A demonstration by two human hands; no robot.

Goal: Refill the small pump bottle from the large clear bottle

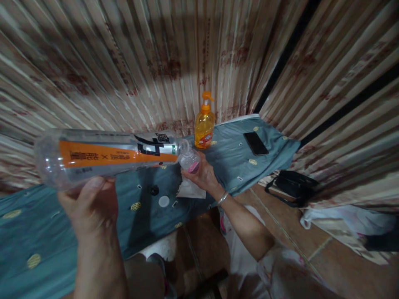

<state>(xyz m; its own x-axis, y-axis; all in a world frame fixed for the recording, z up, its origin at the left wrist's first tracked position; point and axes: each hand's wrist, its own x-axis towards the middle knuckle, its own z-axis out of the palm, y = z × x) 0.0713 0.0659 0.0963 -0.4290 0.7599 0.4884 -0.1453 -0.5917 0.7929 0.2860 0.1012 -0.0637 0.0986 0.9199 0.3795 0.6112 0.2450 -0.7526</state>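
My left hand [90, 203] is wrapped round a large clear plastic drink bottle [50, 160] with an orange and silver label. This bottle lies nearly level in the air, its neck pointing right. At its mouth is a small clear bottle [187, 161] with a pink label, held in the fingers of my right hand [202, 174]. The two mouths meet or almost meet; I cannot tell which. Below my right hand lies a white paper or tissue [191, 190]. A black cap [153, 190] and a round white lid [163, 201] rest on the cloth between my hands.
An orange pump bottle [204, 128] stands at the back of the teal cloth-covered table [233, 166]. A black phone [256, 143] lies to the right. Pleated curtains [174, 62] rise behind. On the floor at right are a black bag [293, 187] and a white plastic bag [349, 222].
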